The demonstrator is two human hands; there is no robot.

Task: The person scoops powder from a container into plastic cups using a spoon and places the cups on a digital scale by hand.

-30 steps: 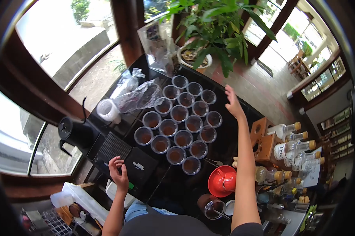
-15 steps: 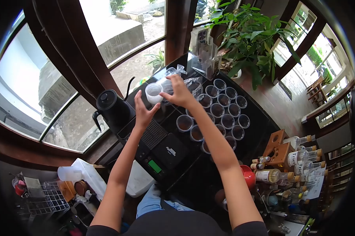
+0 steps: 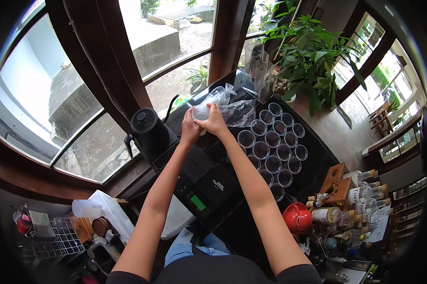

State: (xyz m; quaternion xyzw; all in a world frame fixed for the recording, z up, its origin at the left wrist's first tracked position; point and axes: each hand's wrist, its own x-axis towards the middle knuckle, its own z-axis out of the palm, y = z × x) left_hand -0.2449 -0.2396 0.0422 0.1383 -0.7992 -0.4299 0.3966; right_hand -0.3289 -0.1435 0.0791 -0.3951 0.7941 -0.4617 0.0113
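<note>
A stack of translucent plastic cups (image 3: 200,112) is held up between both hands, above the far part of the black table. My left hand (image 3: 190,128) closes round its left and lower side, and my right hand (image 3: 215,121) grips its right side. The fingertips come close together, so much of the stack's side is hidden. Just behind lies a crumpled clear plastic bag (image 3: 238,113). To the right, several clear plastic cups (image 3: 272,139) stand upright in rows; my right forearm partly covers the nearest ones.
A black gooseneck kettle (image 3: 149,130) stands left of my hands. A black scale (image 3: 215,184) with a green display lies in front. To the right are a red dripper (image 3: 297,217), a wooden holder (image 3: 334,182) and several corked bottles (image 3: 329,215). Windows border the left.
My hands have come together round the stack, from a looser hold with spread fingers. The view has shifted, so the things on the table appear lower and further right.
</note>
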